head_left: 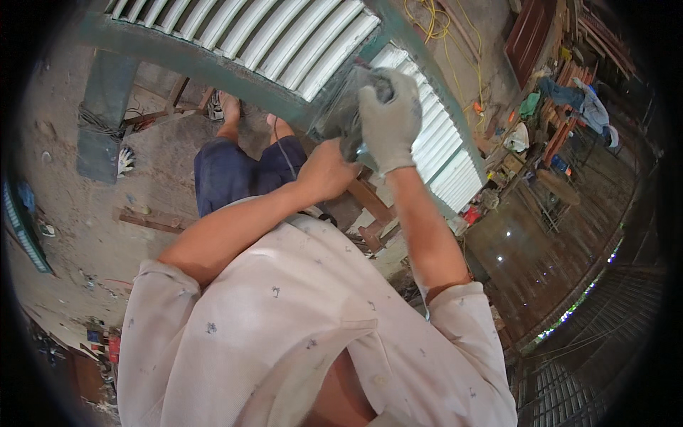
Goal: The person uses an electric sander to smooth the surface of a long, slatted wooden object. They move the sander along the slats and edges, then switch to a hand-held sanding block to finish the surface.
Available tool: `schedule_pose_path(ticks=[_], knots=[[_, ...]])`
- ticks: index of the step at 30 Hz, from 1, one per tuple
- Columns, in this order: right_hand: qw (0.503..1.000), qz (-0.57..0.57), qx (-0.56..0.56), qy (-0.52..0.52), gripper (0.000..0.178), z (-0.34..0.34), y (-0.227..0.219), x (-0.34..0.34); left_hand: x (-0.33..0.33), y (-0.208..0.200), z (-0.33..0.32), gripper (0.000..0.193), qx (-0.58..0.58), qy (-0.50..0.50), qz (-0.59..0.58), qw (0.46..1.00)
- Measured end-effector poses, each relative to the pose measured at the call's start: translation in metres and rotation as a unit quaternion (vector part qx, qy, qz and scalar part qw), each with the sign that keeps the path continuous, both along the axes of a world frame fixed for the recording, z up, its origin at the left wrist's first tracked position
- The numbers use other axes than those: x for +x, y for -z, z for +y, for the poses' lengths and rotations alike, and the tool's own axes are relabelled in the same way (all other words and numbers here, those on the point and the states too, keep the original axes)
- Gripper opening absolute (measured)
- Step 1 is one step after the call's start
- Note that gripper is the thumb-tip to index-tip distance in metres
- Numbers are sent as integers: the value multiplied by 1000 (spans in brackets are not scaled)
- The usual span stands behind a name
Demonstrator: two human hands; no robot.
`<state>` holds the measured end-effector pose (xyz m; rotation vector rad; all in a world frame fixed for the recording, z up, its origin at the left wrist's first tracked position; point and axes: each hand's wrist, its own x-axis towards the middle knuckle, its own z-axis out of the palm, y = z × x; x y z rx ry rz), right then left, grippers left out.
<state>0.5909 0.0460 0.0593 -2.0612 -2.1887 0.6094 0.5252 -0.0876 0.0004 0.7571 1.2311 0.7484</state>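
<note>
A louvred shutter (242, 77) with a green frame and pale slats lies across the top of the view. Over the stile between its two slatted panels is a dark, blurred hand-held power tool (343, 107). My right hand (391, 117), in a grey-white work glove, closes over the tool's far part. My bare left hand (329, 169) wraps round its near end, by a thin dark cord (286, 158). The tool's working face and its exact kind are hidden by the hands and blur; it touches or nearly touches the frame.
A green board (105, 117) with coiled wire stands at left, near a loose glove (126, 161) on the dusty floor. Wood offcuts (370, 203) lie below the shutter. Yellow cable (434, 25) and a reddish-brown panel (530, 43) are at upper right, beside piled timber and cloths.
</note>
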Motion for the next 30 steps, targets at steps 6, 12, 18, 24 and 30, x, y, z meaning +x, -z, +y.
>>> schedule_pose_path(ticks=[6, 12, 18, 24, 30], knots=[[1000, 7, -25, 6, 35, 96, -3, 5, 24, 7, 87, 34, -36, -30, 69, 997], [999, -9, 30, -4, 35, 64, 1, -5, 9, 6, 63, 40, -28, -14, 14, 999], [999, 30, 25, -28, 32, 0, 1, -8, -10, -20, 8, 40, -100, -35, 0, 994], [999, 11, 21, -31, 36, 21, 2, -9, -9, -4, 24, 35, -67, -14, -33, 997], [999, 0, 24, -44, 37, 51, 2, -6, -12, -10, 54, 42, -83, -9, -42, 996]])
